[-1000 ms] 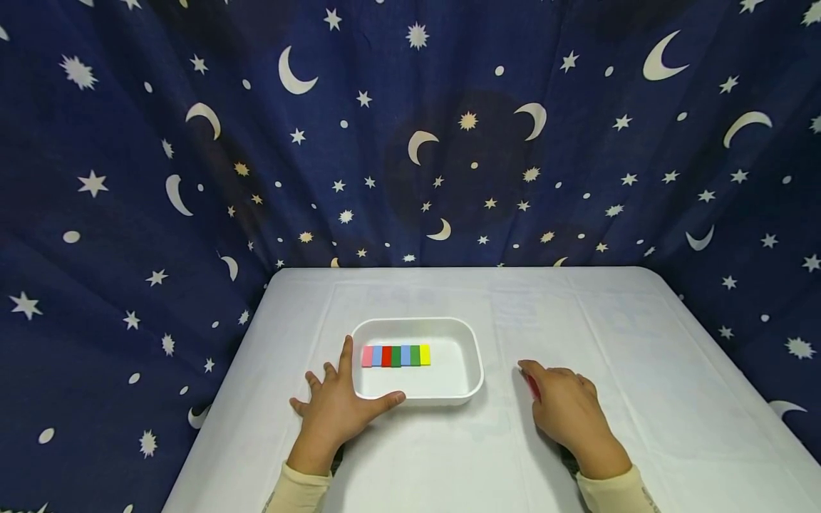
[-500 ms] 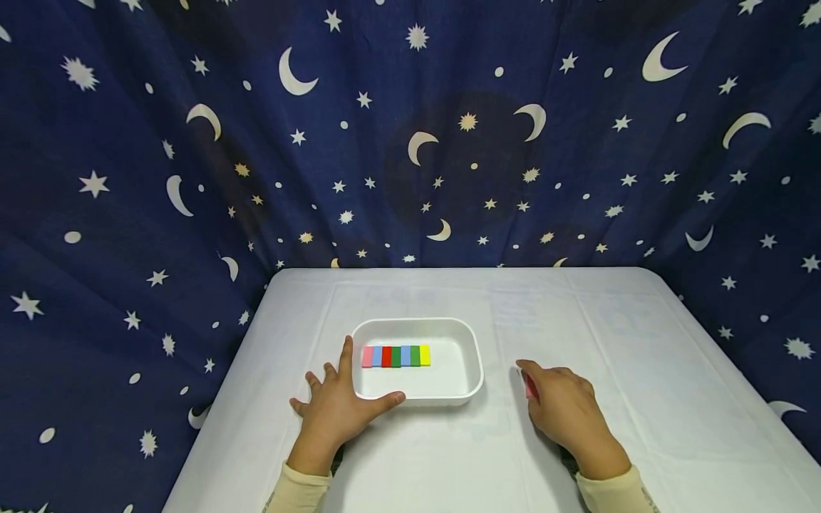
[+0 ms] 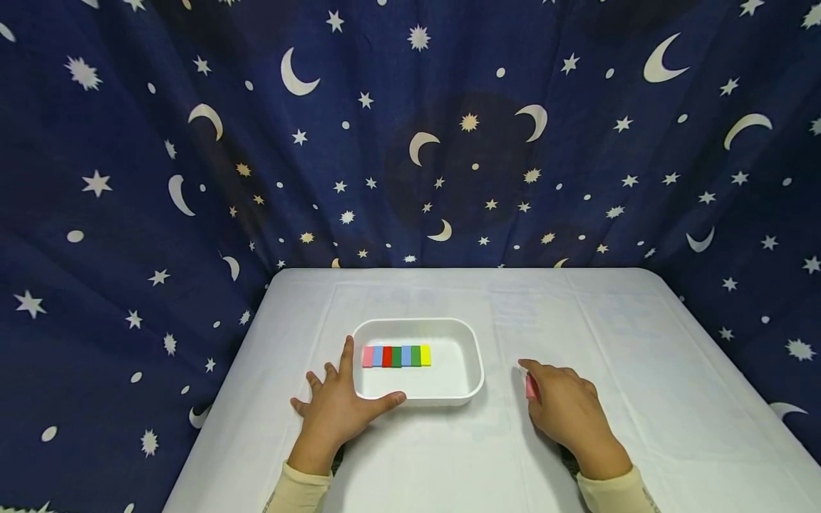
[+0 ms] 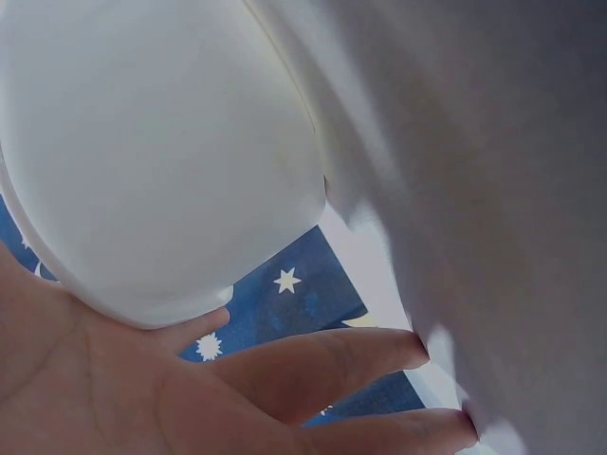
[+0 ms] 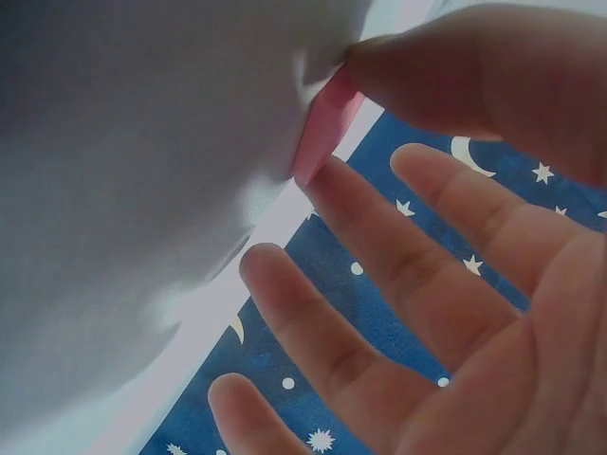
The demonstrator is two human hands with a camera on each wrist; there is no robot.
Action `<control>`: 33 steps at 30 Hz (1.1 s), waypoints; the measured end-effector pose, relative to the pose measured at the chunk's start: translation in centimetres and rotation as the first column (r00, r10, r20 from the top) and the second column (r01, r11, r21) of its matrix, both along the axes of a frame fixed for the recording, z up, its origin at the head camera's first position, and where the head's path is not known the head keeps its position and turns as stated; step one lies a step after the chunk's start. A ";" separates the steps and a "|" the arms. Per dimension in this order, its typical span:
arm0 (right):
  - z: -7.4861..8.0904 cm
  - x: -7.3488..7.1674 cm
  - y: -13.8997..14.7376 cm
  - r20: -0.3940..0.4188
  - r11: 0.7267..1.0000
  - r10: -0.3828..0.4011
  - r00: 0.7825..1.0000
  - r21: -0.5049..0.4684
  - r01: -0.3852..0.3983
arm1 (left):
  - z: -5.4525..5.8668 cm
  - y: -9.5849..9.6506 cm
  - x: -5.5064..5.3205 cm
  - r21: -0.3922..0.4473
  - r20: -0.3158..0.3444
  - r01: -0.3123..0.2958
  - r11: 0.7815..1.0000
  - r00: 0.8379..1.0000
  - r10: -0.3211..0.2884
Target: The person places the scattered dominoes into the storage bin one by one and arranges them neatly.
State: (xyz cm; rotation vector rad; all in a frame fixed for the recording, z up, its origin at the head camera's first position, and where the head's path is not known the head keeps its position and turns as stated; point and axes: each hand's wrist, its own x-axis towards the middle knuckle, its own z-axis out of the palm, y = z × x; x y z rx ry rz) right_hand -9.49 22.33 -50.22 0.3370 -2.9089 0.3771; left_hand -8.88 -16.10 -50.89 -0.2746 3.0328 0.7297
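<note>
A white plastic tray [image 3: 449, 381] stands on the table, holding a row of coloured blocks [image 3: 396, 356]: pink, blue, red, green, blue, green and yellow, side by side. My left hand [image 3: 336, 410] lies spread at the tray's near left corner, thumb along the front rim and index finger along the left side. The left wrist view shows the tray's wall [image 4: 161, 161] against that palm. Right of the tray, my right hand [image 3: 571, 410] pinches a pink block [image 5: 327, 128] between thumb and a fingertip, low at the tabletop. Its other fingers are extended.
White cloth covers the table [image 3: 462, 456], whose back edge meets a dark blue curtain [image 3: 385, 142] with moons and stars. The curtain also hangs along the left and right sides. Bare cloth lies between the tray and my right hand.
The pink block has turned a little in my right hand's fingers and shows a lighter face. My left hand, the tray and the row of blocks stay where they were.
</note>
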 end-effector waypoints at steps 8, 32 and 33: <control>0.2 0.0 -0.2 0.002 1.000 -0.001 1.000 -0.006 0.001 | 0.2 -0.1 0.1 0.006 -0.005 -0.002 1.000 1.000 0.002; 3.6 -2.2 -0.7 0.188 0.988 0.039 0.981 0.141 -0.066 | -0.1 -0.1 0.0 0.025 -0.012 -0.008 1.000 1.000 0.008; 3.8 -2.5 -0.8 0.197 0.988 0.039 0.980 0.140 -0.067 | -0.1 -0.1 0.0 0.026 -0.009 -0.009 1.000 1.000 0.009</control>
